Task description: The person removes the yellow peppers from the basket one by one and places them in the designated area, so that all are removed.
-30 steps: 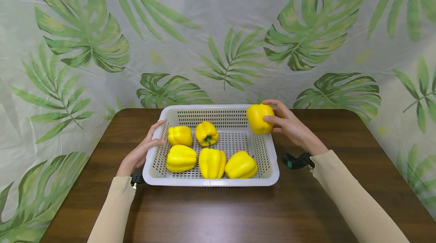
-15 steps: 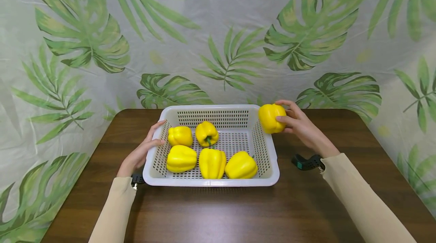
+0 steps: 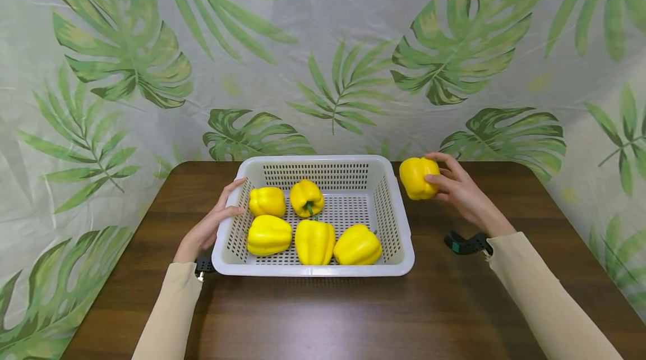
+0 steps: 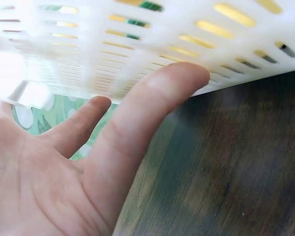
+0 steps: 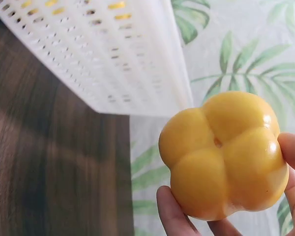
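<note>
In the head view my right hand (image 3: 456, 189) holds a yellow bell pepper (image 3: 419, 178) just beyond the basket's right rim. Thumb and fingers grip its sides, and its lobed bottom end faces the camera in the right wrist view. My left hand (image 3: 209, 224) lies at the left side of a white perforated plastic basket (image 3: 310, 271), thumb and fingers fairly straight and spread against it. In the left wrist view the thumb (image 4: 137, 118) overlaps the slotted wall. Several more yellow bell peppers lie in the basket, among them a front middle pepper (image 3: 315, 242) and a stem-forward pepper (image 3: 306, 198).
The basket stands on a dark brown wooden table (image 3: 313, 315) with rounded back corners. Behind it hangs a pale cloth backdrop (image 3: 348, 7) printed with green leaves. A black wrist strap (image 3: 466, 243) sits below the right hand.
My right hand has carried the pepper rightward, from over the basket's back right corner to outside its right rim. The left hand, the basket and its peppers have stayed in place.
</note>
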`<state>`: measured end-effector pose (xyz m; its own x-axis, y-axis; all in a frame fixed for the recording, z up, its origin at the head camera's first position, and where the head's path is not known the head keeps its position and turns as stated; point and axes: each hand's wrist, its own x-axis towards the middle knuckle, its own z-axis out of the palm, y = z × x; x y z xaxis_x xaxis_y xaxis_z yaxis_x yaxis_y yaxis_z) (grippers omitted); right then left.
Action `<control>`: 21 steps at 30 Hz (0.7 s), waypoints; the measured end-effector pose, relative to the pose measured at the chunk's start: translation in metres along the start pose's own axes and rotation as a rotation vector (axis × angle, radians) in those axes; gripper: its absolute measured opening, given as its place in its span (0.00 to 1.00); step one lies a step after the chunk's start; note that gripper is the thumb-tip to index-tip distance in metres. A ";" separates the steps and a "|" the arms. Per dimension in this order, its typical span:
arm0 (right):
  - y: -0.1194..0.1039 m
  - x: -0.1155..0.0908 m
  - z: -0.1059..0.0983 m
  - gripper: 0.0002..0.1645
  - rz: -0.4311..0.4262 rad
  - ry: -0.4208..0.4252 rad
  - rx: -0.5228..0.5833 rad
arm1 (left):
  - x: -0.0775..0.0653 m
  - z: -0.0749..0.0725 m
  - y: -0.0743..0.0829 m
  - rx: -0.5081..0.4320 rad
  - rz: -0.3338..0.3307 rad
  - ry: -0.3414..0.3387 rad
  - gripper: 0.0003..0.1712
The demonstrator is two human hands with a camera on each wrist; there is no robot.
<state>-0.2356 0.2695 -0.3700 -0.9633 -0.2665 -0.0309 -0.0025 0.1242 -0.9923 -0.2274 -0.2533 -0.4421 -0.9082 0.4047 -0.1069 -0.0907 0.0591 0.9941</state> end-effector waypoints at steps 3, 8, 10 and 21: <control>0.007 0.000 -0.004 0.25 -0.001 0.007 -0.016 | 0.000 0.000 0.000 0.002 0.003 -0.003 0.40; 0.021 0.001 -0.009 0.24 0.003 0.012 -0.013 | 0.000 0.000 0.000 0.000 0.004 -0.003 0.40; 0.027 0.002 -0.011 0.24 0.006 0.013 -0.006 | 0.000 0.000 -0.001 -0.001 0.007 -0.004 0.40; 0.055 0.003 -0.012 0.30 0.063 0.039 -0.067 | 0.001 -0.001 0.000 -0.005 0.004 0.002 0.40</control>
<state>-0.2415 0.2876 -0.4226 -0.9718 -0.2191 -0.0867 0.0415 0.2031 -0.9783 -0.2284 -0.2543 -0.4425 -0.9096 0.4027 -0.1024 -0.0887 0.0525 0.9947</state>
